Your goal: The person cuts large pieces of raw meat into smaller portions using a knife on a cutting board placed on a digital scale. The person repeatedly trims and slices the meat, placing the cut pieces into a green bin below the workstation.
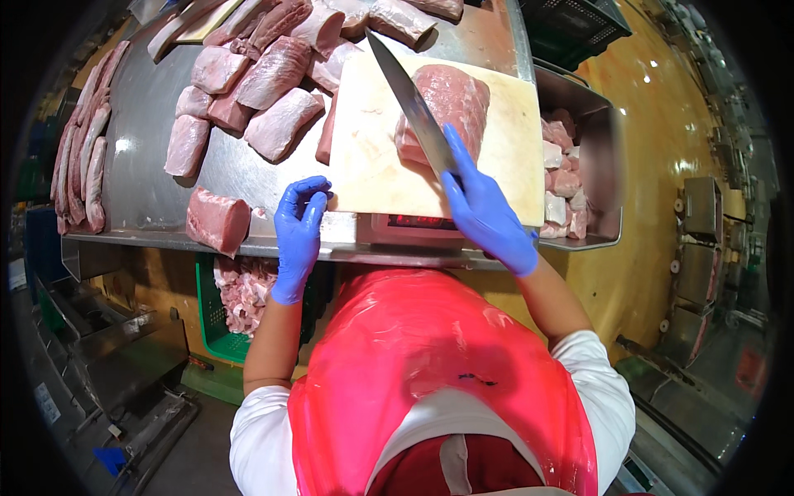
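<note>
Meat cuts [269, 74] crowd the far left of the surface [145, 124]; a steel bin [606, 157] of chunks [562, 182] stands right. By the cutting board's near edge a display [413, 221] glows red. The right hand [490, 217] is clamped round the knife [411, 99], its blade slanting over the meat block [459, 95] on the cutting board [513, 149]. The left hand [299, 219] curls at the near left corner; whether it pinches anything, I cannot tell.

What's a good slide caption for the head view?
Right hand holds a long knife over meat on a cutting board, left hand near its edge.
</note>
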Demonstrator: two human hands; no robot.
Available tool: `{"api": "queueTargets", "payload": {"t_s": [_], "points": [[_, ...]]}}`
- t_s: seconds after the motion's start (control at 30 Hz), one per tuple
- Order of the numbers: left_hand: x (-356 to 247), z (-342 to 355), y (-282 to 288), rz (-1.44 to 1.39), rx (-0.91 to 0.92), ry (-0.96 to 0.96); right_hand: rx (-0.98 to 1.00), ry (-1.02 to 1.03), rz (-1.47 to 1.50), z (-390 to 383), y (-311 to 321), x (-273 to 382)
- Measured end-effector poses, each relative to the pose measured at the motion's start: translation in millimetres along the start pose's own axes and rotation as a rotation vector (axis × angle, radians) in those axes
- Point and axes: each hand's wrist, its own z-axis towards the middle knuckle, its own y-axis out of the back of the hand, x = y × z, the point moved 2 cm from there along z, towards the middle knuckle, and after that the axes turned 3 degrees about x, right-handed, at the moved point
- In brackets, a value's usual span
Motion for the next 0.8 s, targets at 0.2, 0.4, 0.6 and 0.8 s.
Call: {"api": "queueTargets", "payload": {"t_s": [0.2, 0.4, 0.6, 0.8], "points": [[-5.7, 3.3, -34.8, 0.289, 0.041, -0.24, 0.239, -0.028, -0.273, -65.9, 19.6, -36.7], [-22.1, 23.0, -91.7, 0.403, 0.229, -0.646, 0.27, 0.065, -0.411, -117.5, 77.7, -61.7], [11.8, 42.5, -112.3, 0.712, 0.222, -0.521, -0.377, -0.164, 0.252, -99.4, 49.9, -48.3], [12.4, 45.1, -93.4, 0.562, 0.238, -0.595, 0.018, 0.167, -0.073, 18.9, -32.5, 8.6]]}}
